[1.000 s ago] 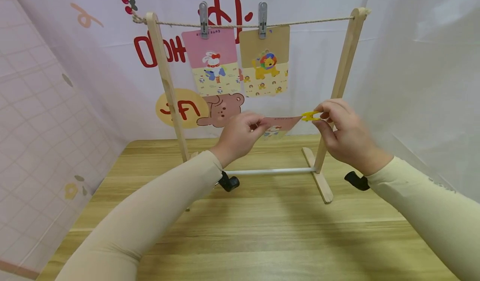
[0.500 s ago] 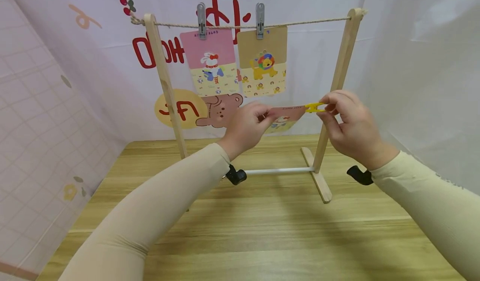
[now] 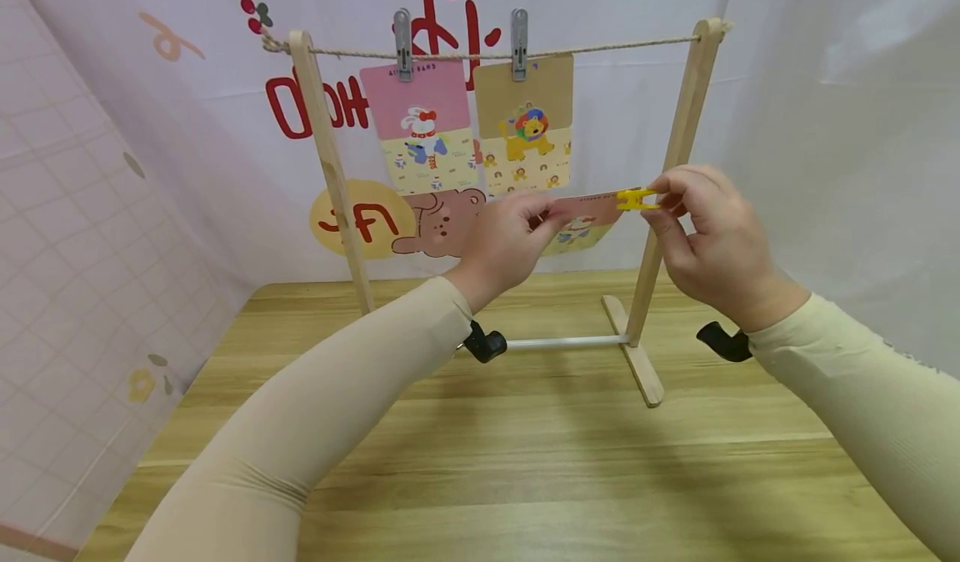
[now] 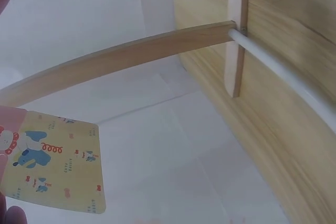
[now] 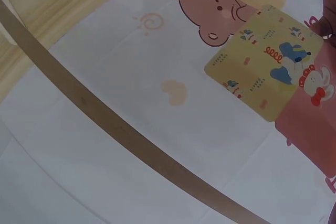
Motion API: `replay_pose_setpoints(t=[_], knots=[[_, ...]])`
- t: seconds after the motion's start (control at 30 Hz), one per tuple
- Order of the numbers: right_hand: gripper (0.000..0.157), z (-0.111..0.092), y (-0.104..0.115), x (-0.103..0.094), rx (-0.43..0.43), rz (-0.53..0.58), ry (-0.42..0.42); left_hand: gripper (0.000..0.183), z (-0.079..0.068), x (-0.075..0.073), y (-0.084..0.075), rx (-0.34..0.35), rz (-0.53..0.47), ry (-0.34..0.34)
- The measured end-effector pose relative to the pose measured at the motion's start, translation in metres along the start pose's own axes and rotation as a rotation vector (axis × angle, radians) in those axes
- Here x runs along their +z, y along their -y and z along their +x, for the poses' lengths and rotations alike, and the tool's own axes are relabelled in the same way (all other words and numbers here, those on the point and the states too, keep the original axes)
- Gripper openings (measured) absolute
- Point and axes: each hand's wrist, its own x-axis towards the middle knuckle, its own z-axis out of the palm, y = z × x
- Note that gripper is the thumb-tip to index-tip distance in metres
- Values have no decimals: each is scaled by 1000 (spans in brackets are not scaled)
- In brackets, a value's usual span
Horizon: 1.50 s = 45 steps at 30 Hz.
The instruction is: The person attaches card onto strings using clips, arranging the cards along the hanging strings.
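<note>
Between thumb and fingers my left hand [image 3: 506, 241] pinches the left end of a pink and yellow card [image 3: 588, 222] printed with a bunny. My right hand [image 3: 716, 249] pinches a yellow clothespin [image 3: 636, 200] by its handles, and its jaws lie over the card's upper right corner. The card is held tilted in front of the right part of the rack, below the twine [image 3: 615, 47]. In the left wrist view the card [image 4: 63, 161] shows its lower, yellow half; in the right wrist view the same card [image 5: 273, 64] enters from the right.
A pink card [image 3: 416, 116] and a tan lion card [image 3: 525, 124] hang from the twine by grey clothespins [image 3: 519, 45]. The rack has wooden posts [image 3: 686, 107], a white crossbar [image 3: 566, 342] and a foot [image 3: 636, 358] on the wooden table [image 3: 525, 470]. A printed cloth hangs behind.
Both hands have risen and moved slightly right, taking the bunny card and yellow clothespin toward the twine. The clothespin now overlaps the card's corner more. The hanging cards stay in place.
</note>
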Motion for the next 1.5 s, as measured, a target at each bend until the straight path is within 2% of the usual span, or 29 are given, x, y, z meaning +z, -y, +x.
replay_pose_setpoints(t=[0.13,0.2,0.37,0.57,0.77,0.97,1.4,1.5], knots=[[44,4,0,-2,0,-7,-9,22,4,-1,-4,5,-7,-16],[48,5,1,-3,1,-11,-12,24,6,-2,-7,9,-15,-18],[18,11,3,-6,4,-17,-17,27,11,-4,-11,31,-28,-34],[19,15,5,-7,-13,-17,-32,27,16,-5,-15,33,-26,-64],[18,20,6,-8,10,-18,-61,24,22,-8,-21,32,-13,-75],[16,29,5,-11,45,-36,-85,24,32,-10,-25,2,23,-76],[16,58,5,-15,83,-58,-115,21,54,-15,-39,-98,-39,-92],[16,63,4,-15,98,-54,-139,22,60,-17,-43,-105,-37,-101]])
